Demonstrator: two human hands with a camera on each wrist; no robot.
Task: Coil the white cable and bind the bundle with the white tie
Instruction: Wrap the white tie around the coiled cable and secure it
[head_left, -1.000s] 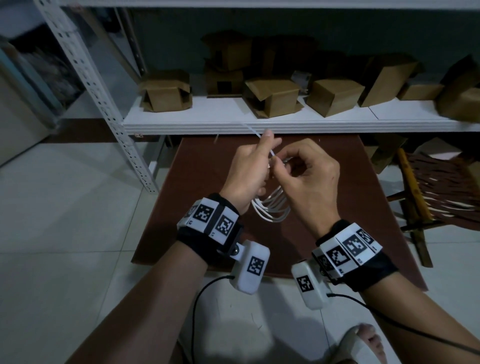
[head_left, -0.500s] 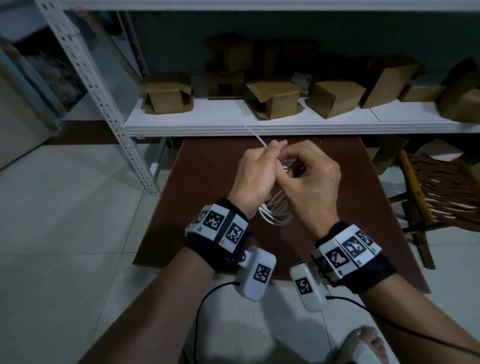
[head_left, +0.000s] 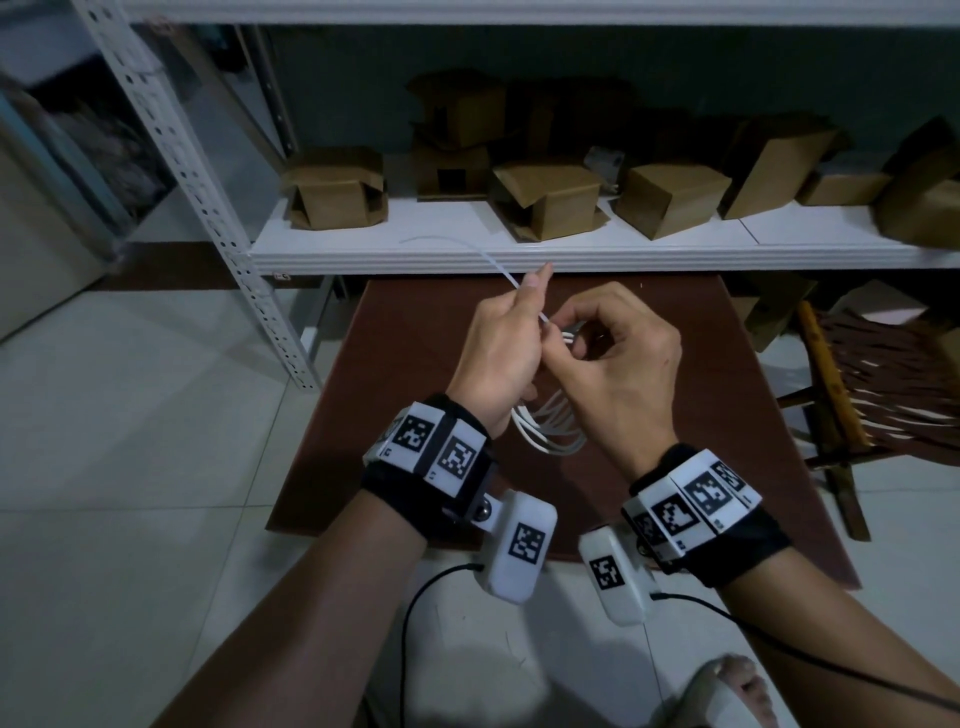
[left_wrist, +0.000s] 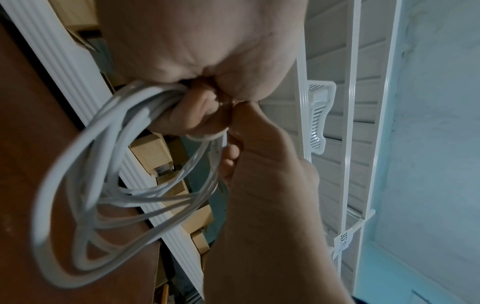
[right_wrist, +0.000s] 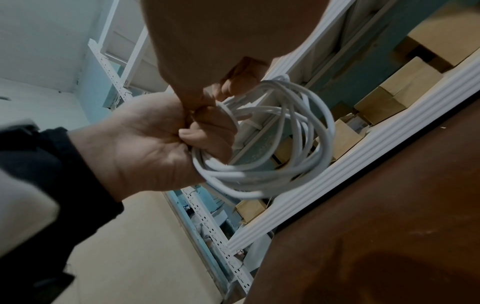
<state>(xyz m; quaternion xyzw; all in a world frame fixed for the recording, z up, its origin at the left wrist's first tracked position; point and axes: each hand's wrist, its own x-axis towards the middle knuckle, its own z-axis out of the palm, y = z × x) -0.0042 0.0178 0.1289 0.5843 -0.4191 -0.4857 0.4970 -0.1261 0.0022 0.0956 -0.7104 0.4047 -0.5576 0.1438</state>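
The cable (head_left: 548, 431) is wound into a loose bundle of several loops, held in the air between the two hands above the counter (head_left: 415, 364), with the lower loops hanging down between the wrists. The tie (head_left: 498, 267) is a thin white strip; one part of it loops around the gathered top of the bundle, as the left wrist view shows (left_wrist: 207, 138), and its long free end runs up and to the left, out past the left hand toward the shelf (head_left: 571, 254).

The left hand (head_left: 501, 353) has its fingers curled, the thumb and forefinger pinching the tie near the bundle. The right hand (head_left: 618, 358) has its fingers curled around the top of the bundle, clamped on the cable strands where the tie crosses them; in the right wrist view the strands pass under its fingers (right_wrist: 241, 82). The two hands touch each other at the knuckles.

The counter is a dark reddish-brown surface standing on a pale tiled floor (head_left: 130, 441). Just beyond it the white shelf carries a row of brown boxes (head_left: 550, 200), some with open flaps. A perforated grey upright (head_left: 208, 208) of the rack slants down at the left. To the right of the counter stands a wooden chair (head_left: 883, 384) with a woven seat. Each wrist wears a black band with white marker blocks and a small white camera
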